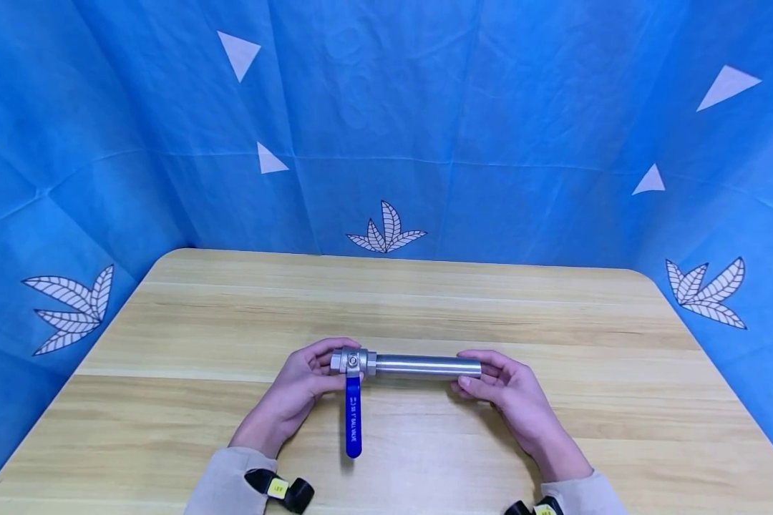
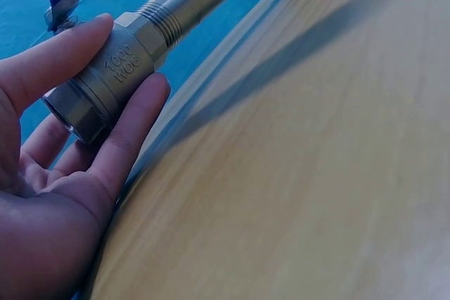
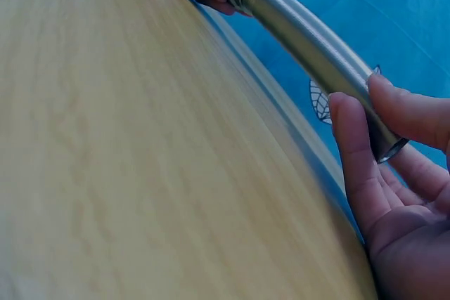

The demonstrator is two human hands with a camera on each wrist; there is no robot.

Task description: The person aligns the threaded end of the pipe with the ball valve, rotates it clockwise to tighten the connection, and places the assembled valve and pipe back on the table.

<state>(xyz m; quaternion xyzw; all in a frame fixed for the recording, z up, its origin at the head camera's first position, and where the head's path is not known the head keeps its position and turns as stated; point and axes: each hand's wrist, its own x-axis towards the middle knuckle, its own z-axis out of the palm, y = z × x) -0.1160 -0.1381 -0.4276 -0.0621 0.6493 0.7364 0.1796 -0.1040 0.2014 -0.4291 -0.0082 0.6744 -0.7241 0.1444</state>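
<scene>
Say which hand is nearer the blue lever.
Left: the left hand grips the valve beside the blue lever; the right hand holds the pipe at its far end.

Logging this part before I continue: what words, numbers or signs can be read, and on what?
"1000 WOG": valve body.
"SS 1" BALL VALVE": blue handle, small lettering; the marks before it are too small to read.
Yellow labels on the black wristbands: too small to read.

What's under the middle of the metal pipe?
Below the metal pipe is the wood-grain tabletop with a shadow on it; the head view cannot show the strip the pipe covers.
</scene>
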